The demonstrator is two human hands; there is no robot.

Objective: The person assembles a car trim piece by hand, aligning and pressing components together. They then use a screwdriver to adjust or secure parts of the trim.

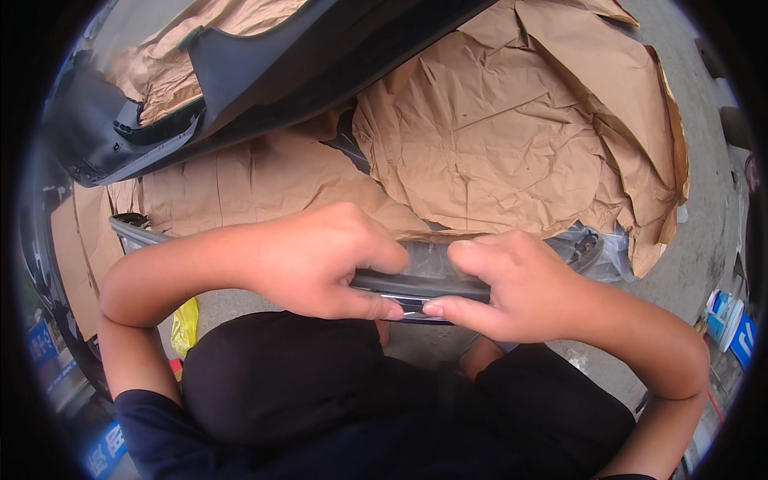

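Observation:
A long, dark, curved car trim piece [420, 286] lies across in front of my knees, its left end showing beyond my left forearm and its right end beyond my right hand. Along its near edge runs a shiny chrome strip [412, 305]. My left hand [332, 260] is closed on the trim left of its middle, thumb pressed against the chrome strip. Just to the right, my right hand [516, 280] grips the same piece, its thumb also on the strip. The two thumb tips nearly meet. My fingers under the trim are mostly hidden.
Crumpled brown paper [488, 128] covers much of the ground beyond the trim. A large black car bumper [264, 76] lies over it at the upper left. Clear plastic [612, 250] is at the right, a yellow bag [185, 326] at the left, a blue-and-white container [723, 314] far right.

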